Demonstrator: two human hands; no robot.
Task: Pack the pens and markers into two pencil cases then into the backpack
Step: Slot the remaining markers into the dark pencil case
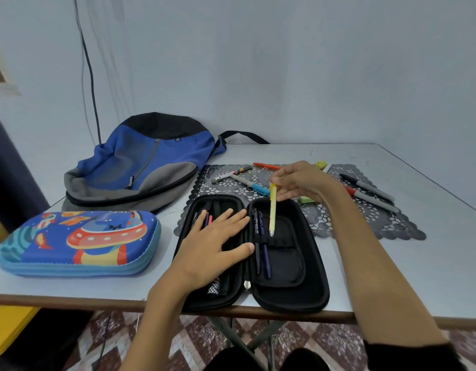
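Observation:
A black pencil case (287, 290) lies open at the table's front edge. My left hand (212, 247) rests flat on its left half, fingers straight, over a few pens. My right hand (301, 180) pinches the top of a yellow pen (272, 212), which hangs tip-down over the case's right half beside two dark pens (261, 245) held under an elastic band. A closed blue space-print pencil case (79, 242) lies at the left. The blue and grey backpack (140, 164) lies behind it. Loose pens (247, 180) and two markers (370, 194) lie on a dark lace mat (386, 223).
An orange pen (266, 165) and a small yellow object (321, 164) lie at the mat's far edge, a green eraser (306, 200) under my right wrist. The grey table (419, 269) stands against a pale wall. A cable (91, 84) hangs down the wall.

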